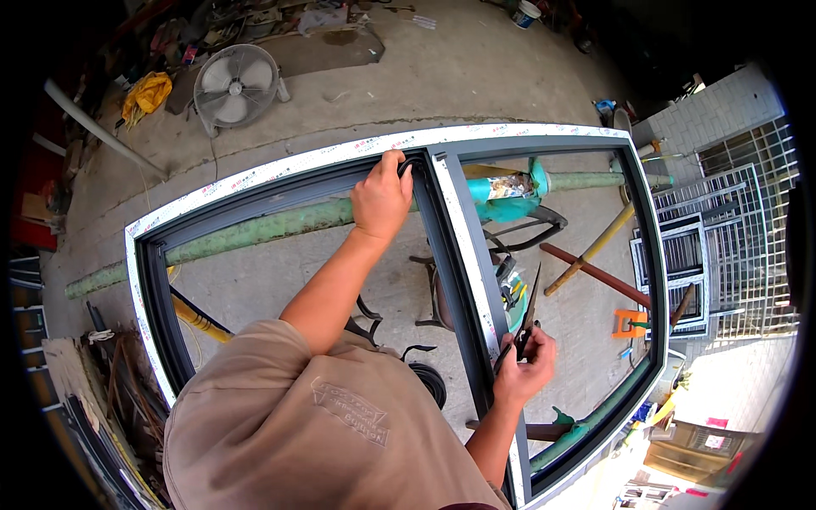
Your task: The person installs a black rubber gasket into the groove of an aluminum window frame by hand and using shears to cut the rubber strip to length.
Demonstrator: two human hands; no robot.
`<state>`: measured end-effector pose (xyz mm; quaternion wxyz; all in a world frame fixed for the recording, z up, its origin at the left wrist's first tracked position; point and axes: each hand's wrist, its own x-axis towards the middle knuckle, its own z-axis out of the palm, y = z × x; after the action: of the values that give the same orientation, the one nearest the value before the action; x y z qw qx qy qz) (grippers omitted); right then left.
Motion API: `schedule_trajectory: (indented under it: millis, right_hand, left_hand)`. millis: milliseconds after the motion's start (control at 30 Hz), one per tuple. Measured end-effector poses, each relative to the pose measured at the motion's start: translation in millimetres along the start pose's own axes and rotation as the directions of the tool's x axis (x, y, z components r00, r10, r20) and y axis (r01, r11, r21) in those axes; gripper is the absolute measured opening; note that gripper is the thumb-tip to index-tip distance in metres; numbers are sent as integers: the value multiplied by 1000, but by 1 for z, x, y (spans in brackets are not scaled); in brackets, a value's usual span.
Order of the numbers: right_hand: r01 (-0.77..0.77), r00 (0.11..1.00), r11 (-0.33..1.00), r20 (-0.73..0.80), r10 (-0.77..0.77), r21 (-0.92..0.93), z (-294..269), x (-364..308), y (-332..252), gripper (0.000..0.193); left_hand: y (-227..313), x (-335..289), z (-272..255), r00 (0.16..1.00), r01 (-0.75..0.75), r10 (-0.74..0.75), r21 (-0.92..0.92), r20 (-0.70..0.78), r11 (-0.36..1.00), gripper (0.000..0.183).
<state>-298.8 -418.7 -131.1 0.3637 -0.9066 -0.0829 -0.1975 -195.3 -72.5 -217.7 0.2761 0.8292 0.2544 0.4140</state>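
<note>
A large dark grey window frame with white protective film lies before me, split by a middle bar. My left hand is closed at the upper inner corner of its left opening, pinching a black rubber strip that bends there. Lower down, beside the middle bar, my right hand grips a pair of scissors, their long blades pointing up and away from me. A coil of black strip lies below the frame, partly hidden by my body.
Green pipes pass beneath the frame. Through the right opening I see a yellow pole, a reddish bar and an orange stool. A floor fan stands at the far left. Metal grilles lean at the right.
</note>
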Motion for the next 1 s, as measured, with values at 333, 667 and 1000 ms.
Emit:
schedule_trajectory:
  millis: [333, 667, 1000]
  right_hand:
    - [-29, 999, 998, 29, 27, 52, -2, 0, 2, 36]
    - [9, 1000, 999, 18, -10, 47, -3, 2, -5, 36]
    - [-3, 1000, 998, 10, 2, 60, -2, 3, -8, 36]
  left_hand:
    - [4, 6, -1, 999, 4, -8, 111, 38, 994, 28]
    - [11, 14, -1, 998, 3, -13, 175, 60, 984, 27]
    - [9, 13, 0, 997, 10, -22, 154, 78, 988, 27]
